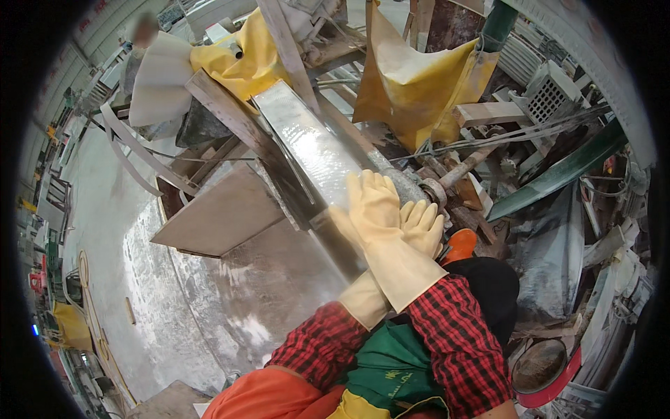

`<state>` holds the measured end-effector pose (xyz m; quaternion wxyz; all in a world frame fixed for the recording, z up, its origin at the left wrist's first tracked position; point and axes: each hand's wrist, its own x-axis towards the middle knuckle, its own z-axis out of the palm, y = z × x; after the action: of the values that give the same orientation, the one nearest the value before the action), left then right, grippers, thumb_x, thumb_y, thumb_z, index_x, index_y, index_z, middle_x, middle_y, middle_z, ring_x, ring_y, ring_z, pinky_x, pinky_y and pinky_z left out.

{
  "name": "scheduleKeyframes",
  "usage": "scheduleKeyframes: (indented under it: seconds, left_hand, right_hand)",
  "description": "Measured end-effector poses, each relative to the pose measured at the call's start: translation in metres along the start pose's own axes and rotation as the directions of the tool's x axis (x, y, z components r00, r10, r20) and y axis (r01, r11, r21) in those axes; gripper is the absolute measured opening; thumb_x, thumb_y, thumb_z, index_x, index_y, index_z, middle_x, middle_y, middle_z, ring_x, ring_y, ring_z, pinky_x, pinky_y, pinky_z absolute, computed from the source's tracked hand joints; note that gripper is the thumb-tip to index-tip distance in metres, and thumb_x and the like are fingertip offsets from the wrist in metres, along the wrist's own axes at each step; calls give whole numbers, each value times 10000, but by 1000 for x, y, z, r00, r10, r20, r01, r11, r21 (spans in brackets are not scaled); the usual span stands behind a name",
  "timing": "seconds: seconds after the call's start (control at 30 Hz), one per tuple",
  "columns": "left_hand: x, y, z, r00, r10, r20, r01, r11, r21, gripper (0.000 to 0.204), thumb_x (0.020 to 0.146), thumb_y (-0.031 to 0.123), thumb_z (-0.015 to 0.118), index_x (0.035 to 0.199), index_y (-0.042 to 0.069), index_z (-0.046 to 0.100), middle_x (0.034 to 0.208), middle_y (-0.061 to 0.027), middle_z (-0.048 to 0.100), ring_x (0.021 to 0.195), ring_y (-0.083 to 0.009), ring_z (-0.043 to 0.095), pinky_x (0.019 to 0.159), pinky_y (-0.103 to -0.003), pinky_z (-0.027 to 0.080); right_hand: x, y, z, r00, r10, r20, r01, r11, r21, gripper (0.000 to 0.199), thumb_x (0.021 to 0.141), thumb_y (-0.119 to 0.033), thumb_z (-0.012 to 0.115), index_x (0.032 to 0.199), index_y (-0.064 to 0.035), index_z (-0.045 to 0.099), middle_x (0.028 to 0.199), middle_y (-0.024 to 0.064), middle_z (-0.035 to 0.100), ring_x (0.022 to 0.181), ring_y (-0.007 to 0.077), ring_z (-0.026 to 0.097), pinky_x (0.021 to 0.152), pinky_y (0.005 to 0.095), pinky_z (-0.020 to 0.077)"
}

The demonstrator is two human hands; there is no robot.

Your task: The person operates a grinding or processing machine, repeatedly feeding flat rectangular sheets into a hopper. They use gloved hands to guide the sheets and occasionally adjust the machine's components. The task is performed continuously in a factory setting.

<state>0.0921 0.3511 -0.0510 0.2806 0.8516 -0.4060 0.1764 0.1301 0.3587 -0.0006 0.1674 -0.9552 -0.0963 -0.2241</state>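
Both of my hands wear cream rubber gloves, and my forearms, in red and black checked sleeves, cross at the wrists. On top lies my right hand, pointing up and left with its fingers stretched out over the lower end of a long, shiny, wet-looking plate. Beneath the right wrist, my left hand shows on the right side with its fingers apart, loosely bent, and its palm partly hidden. Neither glove holds anything that I can see. Whether the right fingers touch the plate, I cannot tell.
Yellow sheets hang at the far side. A brown board leans left of the plate. Scrap wood and pipes crowd the right, with a red-rimmed basin lower down. An orange boot shows beside my hands. A person is far left.
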Motion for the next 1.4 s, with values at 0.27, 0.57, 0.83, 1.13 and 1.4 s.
scheduleKeyframes:
  seconds: [0.27,0.57,0.83,1.13,1.4]
  left_hand:
    - [-1,6,-6,1000,26,4,-25,996,-84,544,737,261,746,1212,19,634,1342,-166,602,1306,-333,530,1118,-488,385]
    - [-6,15,2,997,13,71,-8,998,-64,482,844,279,655,1244,12,622,1399,-182,577,1356,-352,500,1160,-486,359]
    - [-27,19,26,906,-396,146,213,132,-968,471,1017,269,513,1452,93,469,1502,-164,485,1381,-341,461,1189,-486,325]
    - [26,48,-28,954,-26,297,40,998,-40,304,803,155,701,1082,36,681,1124,-177,681,1081,-369,620,943,-416,499]
    - [141,66,23,653,-8,758,691,417,-590,638,1048,454,508,1518,38,401,1413,-193,587,1202,-314,630,1047,-404,510]
  right_hand:
    - [6,-4,13,995,74,74,-72,997,-24,555,758,-352,780,1204,-91,577,1102,183,572,1036,385,585,917,482,457]
    - [21,-14,-16,844,270,463,-268,961,-72,712,767,-327,792,1373,-173,450,1289,200,486,1161,410,585,967,515,508]
    - [42,2,-62,782,214,586,-211,975,-74,735,716,-311,764,1388,-201,489,1309,155,574,1201,363,609,968,488,518]
    - [29,172,-150,721,141,679,-510,771,381,994,614,-393,889,1467,-45,515,1227,185,709,1062,244,696,926,368,541]
    - [-156,294,-230,672,628,392,-687,332,646,906,699,-189,875,1489,0,476,1373,282,583,1193,313,608,975,343,497]
